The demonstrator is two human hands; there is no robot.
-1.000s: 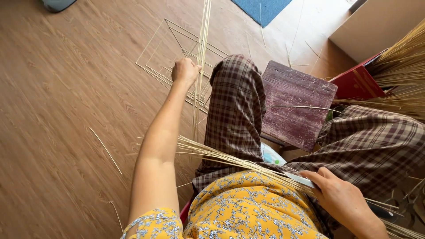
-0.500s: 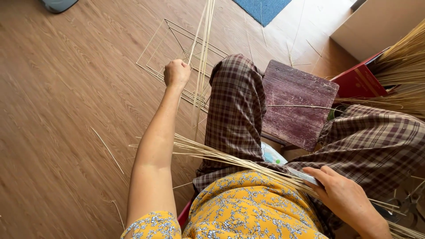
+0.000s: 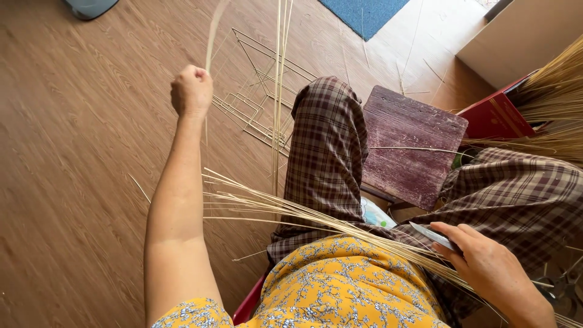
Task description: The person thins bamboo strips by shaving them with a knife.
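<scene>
Head view: the left hand [image 3: 192, 91] is fisted round a thin straw strip [image 3: 212, 36] raised over the wooden floor [image 3: 73, 152] (strip blurred), while the right hand [image 3: 486, 264] clamps a blade [image 3: 432, 235] and a straw bundle [image 3: 285, 209] across the lap.

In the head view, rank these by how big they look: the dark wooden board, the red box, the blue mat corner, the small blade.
1. dark wooden board
2. red box and blue mat: about alike, both partly cut off or covered, so unranked
3. small blade, in the right hand
</scene>
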